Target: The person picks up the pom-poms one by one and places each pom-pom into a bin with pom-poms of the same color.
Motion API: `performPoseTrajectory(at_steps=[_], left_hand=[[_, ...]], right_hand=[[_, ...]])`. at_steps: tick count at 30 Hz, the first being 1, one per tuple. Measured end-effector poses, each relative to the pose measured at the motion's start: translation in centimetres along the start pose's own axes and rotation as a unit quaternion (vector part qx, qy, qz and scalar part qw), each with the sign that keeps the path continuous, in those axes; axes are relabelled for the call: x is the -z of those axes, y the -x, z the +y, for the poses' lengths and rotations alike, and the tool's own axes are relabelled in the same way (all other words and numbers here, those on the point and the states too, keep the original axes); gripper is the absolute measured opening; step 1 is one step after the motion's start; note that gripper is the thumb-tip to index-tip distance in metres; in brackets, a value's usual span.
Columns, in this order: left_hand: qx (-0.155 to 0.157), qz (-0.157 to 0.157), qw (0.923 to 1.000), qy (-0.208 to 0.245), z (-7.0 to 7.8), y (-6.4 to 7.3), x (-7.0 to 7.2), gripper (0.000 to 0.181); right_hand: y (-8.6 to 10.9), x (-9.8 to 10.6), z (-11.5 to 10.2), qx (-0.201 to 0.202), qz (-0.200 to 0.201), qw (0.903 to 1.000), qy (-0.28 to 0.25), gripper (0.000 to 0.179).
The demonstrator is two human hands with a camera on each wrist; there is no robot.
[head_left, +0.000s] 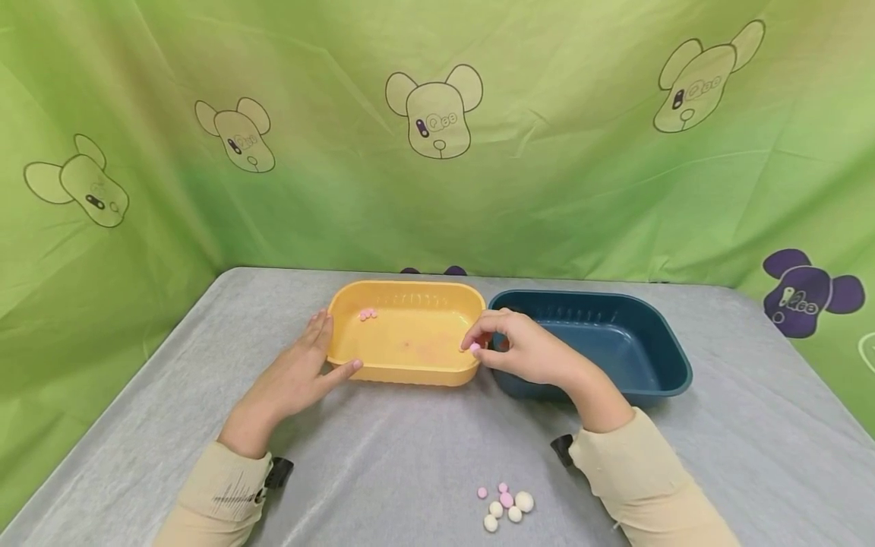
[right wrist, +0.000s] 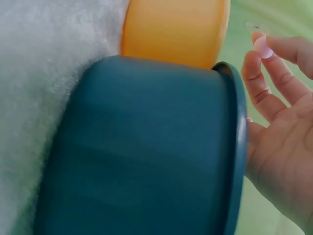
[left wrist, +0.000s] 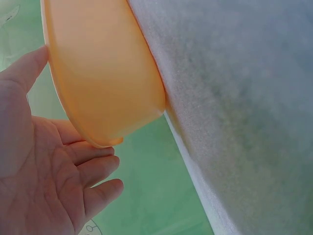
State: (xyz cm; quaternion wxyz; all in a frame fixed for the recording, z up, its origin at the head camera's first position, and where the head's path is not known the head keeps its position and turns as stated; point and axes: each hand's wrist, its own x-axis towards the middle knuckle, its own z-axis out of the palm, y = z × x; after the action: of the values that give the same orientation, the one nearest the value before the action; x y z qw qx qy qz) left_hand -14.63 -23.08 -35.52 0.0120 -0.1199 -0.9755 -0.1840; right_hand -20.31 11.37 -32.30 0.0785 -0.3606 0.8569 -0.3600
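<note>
My right hand (head_left: 522, 351) pinches a small pink ball (right wrist: 263, 47) between thumb and fingertips, over the right end of the yellow basin (head_left: 403, 375). A small cluster of pink balls (head_left: 368, 314) lies on that basin's floor, toward the back left. With fingers spread and fairly straight, my left hand (head_left: 287, 384) rests against the basin's left end, its thumb at the front rim. In the left wrist view, the thumb and a finger touch the rim. The dark blue basin (head_left: 615, 348) stands beside the yellow one, partly behind my right hand.
Near the front of the grey cloth-covered table (head_left: 383, 456) lie several white balls (head_left: 524, 501) and a few pink balls (head_left: 506, 500) of differing sizes. A green curtain (head_left: 342, 205) printed with bear heads hangs behind and at both sides.
</note>
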Motion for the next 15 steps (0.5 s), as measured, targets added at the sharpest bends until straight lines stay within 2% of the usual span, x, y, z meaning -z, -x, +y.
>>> performPoseTrajectory(at_steps=[7, 15], left_hand=[[0.001, -0.003, 1.0, 0.0, 0.03, -0.07, 0.04, 0.097], [0.0, -0.004, 1.0, -0.002, -0.08, -0.12, 0.07, 0.096]], right_hand=[[-0.47, -0.24, 0.44, -0.027, 0.017, 0.9995, -0.003, 0.01], [-1.06, -0.16, 0.86, -0.017, 0.031, 0.9993, -0.013, 0.012]])
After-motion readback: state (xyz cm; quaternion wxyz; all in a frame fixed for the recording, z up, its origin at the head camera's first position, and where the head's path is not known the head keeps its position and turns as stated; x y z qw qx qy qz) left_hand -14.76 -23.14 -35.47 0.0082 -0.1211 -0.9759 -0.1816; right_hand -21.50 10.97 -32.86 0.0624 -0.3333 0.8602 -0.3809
